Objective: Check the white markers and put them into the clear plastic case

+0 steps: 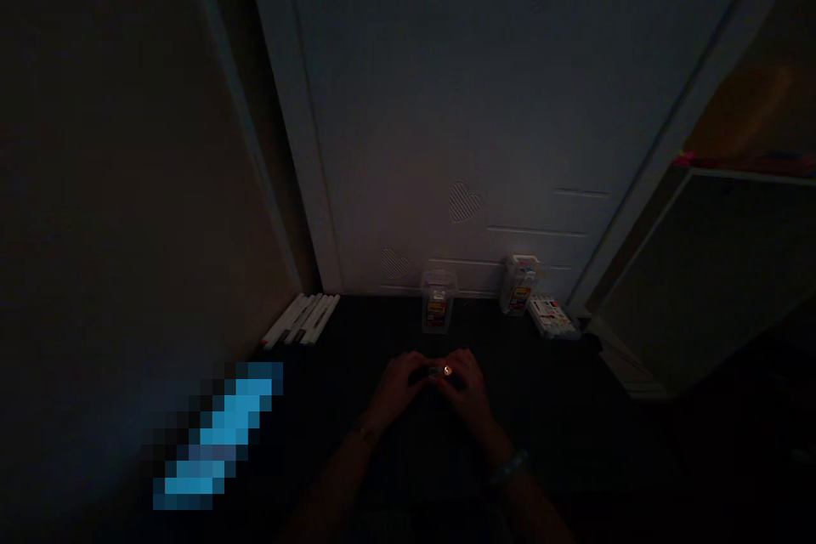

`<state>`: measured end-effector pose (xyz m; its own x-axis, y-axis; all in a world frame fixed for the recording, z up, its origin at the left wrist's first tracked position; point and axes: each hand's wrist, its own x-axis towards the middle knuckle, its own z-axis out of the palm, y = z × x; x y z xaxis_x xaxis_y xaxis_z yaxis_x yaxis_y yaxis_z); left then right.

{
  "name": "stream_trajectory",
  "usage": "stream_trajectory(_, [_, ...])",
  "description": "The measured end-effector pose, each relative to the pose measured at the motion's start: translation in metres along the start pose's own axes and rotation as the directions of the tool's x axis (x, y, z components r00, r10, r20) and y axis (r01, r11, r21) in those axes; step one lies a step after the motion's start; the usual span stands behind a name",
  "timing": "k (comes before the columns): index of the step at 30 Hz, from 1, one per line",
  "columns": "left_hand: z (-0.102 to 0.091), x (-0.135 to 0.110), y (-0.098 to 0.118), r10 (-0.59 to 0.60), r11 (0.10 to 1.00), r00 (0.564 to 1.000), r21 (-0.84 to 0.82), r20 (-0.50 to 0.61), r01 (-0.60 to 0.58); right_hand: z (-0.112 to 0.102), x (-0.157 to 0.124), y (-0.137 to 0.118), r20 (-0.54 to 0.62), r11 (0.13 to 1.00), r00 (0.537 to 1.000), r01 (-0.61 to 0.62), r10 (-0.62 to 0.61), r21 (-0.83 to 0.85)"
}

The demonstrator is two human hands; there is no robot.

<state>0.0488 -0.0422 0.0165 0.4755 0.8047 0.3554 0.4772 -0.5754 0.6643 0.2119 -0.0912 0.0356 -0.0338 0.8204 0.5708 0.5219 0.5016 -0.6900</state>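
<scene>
Gizmo (444,371) with a tiny glow, lower middle of the frame, pinched between left hand (401,378) and right hand (467,381) fingers, too dark to ID tbh. Clear container (438,306) stands just beyond.

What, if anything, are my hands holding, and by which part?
Your left hand and right hand hold a small bright object between them; too dark to tell what it is or which part.

Container (437,312) (on table (376,331)) behind hands (467,380)

Past the left hand (401,381), a gap runs between markers (323,320) and clear container (438,304), stopped by the pale panel (388,136).
</scene>
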Motion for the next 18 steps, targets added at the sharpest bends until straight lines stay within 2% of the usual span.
stream_trajectory(7, [0.002, -0.002, -0.001, -0.033, 0.999, 0.999, -0.024, -0.002, 0.033, 0.001, -0.002, -0.001, 0.022, 0.999, 0.999, 0.034, -0.034, -0.008])
stream_trajectory(12, [0.006, -0.004, -0.01, -0.047, 0.998, 0.997, 0.038, -0.067, 0.049, 0.002, -0.002, -0.002, 0.053, 0.999, 0.998, 0.035, -0.034, -0.021])
stream_trajectory(18, [0.001, -0.002, -0.001, -0.007, 1.0, 1.0, 0.019, -0.018, 0.007, 0.004, -0.001, -0.003, 0.092, 0.997, 0.993, 0.073, -0.073, 0.005])
